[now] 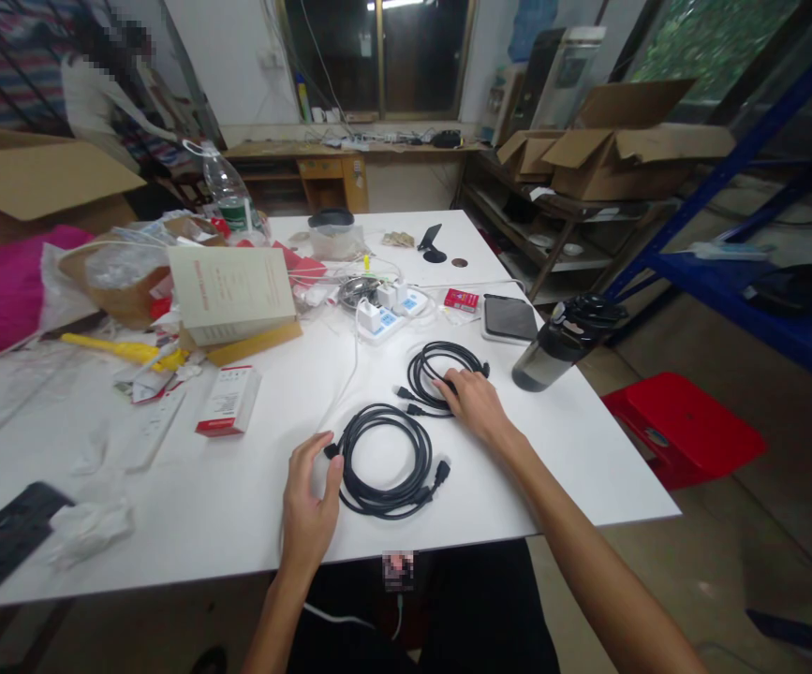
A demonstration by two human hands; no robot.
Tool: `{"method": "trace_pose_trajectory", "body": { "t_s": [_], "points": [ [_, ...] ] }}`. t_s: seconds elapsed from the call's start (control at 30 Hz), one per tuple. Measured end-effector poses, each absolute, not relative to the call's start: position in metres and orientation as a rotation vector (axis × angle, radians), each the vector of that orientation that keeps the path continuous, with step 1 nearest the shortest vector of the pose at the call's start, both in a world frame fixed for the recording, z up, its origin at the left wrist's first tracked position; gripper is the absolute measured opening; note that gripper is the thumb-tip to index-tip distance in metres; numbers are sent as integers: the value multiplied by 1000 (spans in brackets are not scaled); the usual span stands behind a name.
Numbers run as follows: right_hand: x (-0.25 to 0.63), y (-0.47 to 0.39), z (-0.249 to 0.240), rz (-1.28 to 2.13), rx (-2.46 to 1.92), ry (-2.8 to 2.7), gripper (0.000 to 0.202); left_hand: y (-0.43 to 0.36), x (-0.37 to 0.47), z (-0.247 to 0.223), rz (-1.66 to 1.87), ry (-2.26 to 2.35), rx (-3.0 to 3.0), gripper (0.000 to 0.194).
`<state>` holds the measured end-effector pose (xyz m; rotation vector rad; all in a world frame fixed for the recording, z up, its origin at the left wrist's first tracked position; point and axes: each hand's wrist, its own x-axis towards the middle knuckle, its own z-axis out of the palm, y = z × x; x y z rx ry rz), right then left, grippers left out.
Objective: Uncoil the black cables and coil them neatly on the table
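Note:
Two coiled black cables lie on the white table. The nearer, larger coil (423,465) has a connector at its right side and another at its upper left. My left hand (313,501) is beside that left connector, thumb and fingers apart. The smaller coil (440,348) lies behind and to the right, with two connector ends pointing left. My right hand (474,401) rests over its right part, fingers bent and partly hidden, so whether they grip the cable is unclear.
A dark bottle (553,351) and a phone-like device (509,318) stand right on the table (574,468). Power strips (381,326), a red-white box (229,401), an open booklet (231,290) and clutter lie left and behind. A person (103,103) is far left.

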<state>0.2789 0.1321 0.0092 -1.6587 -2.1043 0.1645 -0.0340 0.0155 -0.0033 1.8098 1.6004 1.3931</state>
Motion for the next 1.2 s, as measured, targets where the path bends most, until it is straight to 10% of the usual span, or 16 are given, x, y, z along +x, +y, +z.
{"method": "trace_pose_trajectory", "body": {
  "t_s": [0.7, 0.97, 1.2],
  "points": [
    [278, 59, 220, 212, -798, -878, 44, -12, -12, 22, 1518, 1317, 1826, 28],
    [240, -8, 215, 250, -849, -731, 42, -45, 67, 31, 773, 935, 1907, 96],
    [244, -33, 187, 328, -856, -680, 45, -57, 71, 23, 714, 736, 2108, 32]
  ]
}}
